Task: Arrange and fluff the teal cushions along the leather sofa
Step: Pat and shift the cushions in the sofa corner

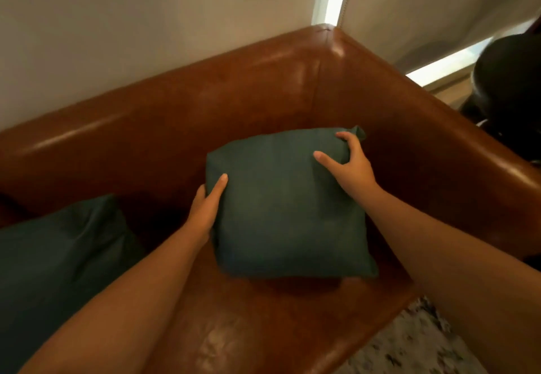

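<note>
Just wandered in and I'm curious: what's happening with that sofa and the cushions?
A person is tidying cushions on a brown leather sofa. Both hands hold one teal cushion in the sofa's corner: the left hand grips its left edge, and the right hand has its fingers curled over the top right corner. A second teal cushion lies to the left on the seat, untouched.

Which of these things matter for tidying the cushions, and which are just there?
In use: held cushion, second cushion, sofa, left hand, right hand.
Just there: blinds, rug, dark object.
</note>
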Demonstrator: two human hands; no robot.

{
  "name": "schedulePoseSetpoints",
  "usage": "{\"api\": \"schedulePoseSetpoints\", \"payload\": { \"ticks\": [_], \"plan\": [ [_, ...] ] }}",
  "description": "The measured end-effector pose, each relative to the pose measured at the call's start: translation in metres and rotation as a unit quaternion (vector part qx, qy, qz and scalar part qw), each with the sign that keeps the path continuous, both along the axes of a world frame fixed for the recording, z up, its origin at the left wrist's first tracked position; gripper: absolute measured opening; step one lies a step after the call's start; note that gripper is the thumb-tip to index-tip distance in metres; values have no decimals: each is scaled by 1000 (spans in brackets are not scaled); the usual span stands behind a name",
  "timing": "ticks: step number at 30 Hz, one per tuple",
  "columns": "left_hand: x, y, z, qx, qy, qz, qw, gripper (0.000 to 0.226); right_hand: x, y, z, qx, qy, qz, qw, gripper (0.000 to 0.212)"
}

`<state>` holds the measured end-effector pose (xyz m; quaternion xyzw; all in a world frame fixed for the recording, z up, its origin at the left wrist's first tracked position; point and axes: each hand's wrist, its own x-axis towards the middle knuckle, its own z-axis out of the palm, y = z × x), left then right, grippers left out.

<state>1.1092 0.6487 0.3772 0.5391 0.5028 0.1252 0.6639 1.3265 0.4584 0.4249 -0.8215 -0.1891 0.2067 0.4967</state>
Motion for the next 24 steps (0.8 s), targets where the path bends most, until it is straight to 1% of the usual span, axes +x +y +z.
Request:
{"api": "schedulePoseSetpoints", "payload": {
  "ticks": [3, 7, 10, 12, 15, 18, 20, 22, 24],
  "plan": [
    [-6, -11, 2, 14, -40, 62, 997, 53, 11, 24, 11, 18, -30, 41, 999, 60],
    [-13, -26, -2, 42, -88, 122, 988, 51, 20, 40, 23, 49, -76, 89, 992, 53],
    [-14, -38, -1, 69, -103, 151, 981, 40, 23, 35, 20, 60, -92, 100, 989, 52],
    [-13, -41, 0, 69, -103, 174, 977, 41, 22, 31, 16, 61, -92, 111, 988, 51],
    [-15, -47, 2, 54, -102, 209, 971, 45, 18, 34, 19, 63, -102, 133, 984, 51],
    [-11, -47, 7, 10, -134, 268, 954, 42, 9, 52, 30, 71, -169, 144, 972, 49],
    [-11, -56, 5, -12, -157, 301, 941, 50, 1, 67, 40, 73, -208, 163, 962, 49],
    [-13, -65, 0, -46, -183, 320, 928, 60, -8, 83, 51, 65, -250, 194, 946, 48],
    [-2, -74, 4, -93, -188, 342, 916, 65, -19, 101, 61, 62, -316, 238, 916, 46]
  ]
}}
